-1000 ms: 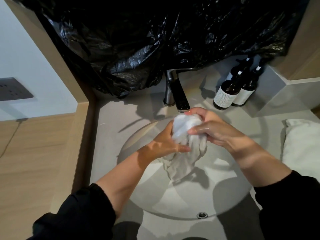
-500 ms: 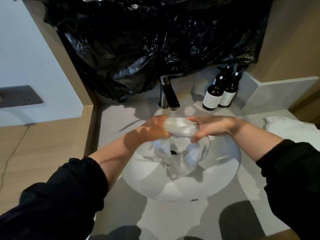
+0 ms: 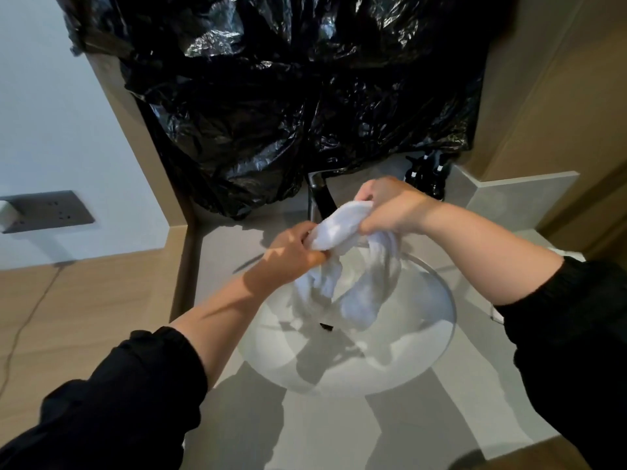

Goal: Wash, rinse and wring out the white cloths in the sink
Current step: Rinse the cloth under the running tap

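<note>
Over sink [image 3: 428,334], white cloth roll [image 3: 339,225] crosswise

The white cloth [image 3: 339,228] is looking like soft, nubby terry, and the sink [image 3: 424,337] is gleaming smooth and glossy. Behind, the black plastic sheet [image 3: 288,96] is glinting, crinkled and shiny, while the grey counter [image 3: 325,435] is showing matt and the left ledge [image 3: 101,293] is showing pale wood grain.

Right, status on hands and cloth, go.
Left hand, right hand both grip the white cloth. Its ends hang over the sink. Faucet close behind.
</note>
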Tool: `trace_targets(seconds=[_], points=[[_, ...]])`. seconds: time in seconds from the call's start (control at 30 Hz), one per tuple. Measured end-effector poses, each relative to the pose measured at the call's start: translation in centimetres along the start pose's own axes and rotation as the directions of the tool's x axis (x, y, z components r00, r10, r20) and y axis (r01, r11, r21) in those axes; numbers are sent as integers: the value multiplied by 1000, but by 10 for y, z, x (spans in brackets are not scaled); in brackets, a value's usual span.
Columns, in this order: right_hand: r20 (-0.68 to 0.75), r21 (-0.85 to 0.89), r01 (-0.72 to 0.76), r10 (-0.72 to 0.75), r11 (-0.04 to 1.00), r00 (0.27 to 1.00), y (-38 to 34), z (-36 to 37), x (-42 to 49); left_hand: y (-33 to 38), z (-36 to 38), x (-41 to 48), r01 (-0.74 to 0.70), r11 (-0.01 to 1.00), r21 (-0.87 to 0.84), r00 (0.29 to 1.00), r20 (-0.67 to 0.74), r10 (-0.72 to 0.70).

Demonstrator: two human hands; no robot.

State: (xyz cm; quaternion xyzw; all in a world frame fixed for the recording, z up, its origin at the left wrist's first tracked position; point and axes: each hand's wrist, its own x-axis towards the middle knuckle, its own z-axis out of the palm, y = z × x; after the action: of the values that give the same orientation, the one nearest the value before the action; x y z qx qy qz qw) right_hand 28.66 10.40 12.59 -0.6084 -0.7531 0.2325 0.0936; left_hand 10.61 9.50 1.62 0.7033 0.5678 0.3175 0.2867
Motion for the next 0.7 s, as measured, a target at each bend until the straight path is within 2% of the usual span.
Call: trace_targets(seconds=[0.1,0.17,0.27,0.33,0.43,0.5,0.57,0.63,0.7], points=[[-83,104,30,-21,994,996,-7,-1,1,-5,9,-9,34,982,-184,999,47,-26],[-120,275,28,5,961,993,-7,1,0,-6,18,-22,48,960,-276,996,80,-26],[-118,639,11,83,769,990,-5,4,-4,1,34,-37,7,899,-438,996,80,32],[-108,764,35,74,644,991,-7,5,-8,5,48,-42,-39,856,-515,997,33,65],[-77,898,49,47,437,996,-15,8,-10,16,67,-43,99,815,-571,994,28,-101],[-34,951,22,33,310,999,-17,12,-10,20,75,-43,175,834,-523,981,22,-192],[-14,978,7,33,207,999,-6,17,-6,11,75,-35,230,891,-391,970,22,-241],[15,993,-18,33,115,999,22,26,-1,-7,64,-27,292,938,-189,955,115,-274],[84,995,-88,71,50,994,62,42,5,-31,51,-17,326,937,-125,922,262,-286]])
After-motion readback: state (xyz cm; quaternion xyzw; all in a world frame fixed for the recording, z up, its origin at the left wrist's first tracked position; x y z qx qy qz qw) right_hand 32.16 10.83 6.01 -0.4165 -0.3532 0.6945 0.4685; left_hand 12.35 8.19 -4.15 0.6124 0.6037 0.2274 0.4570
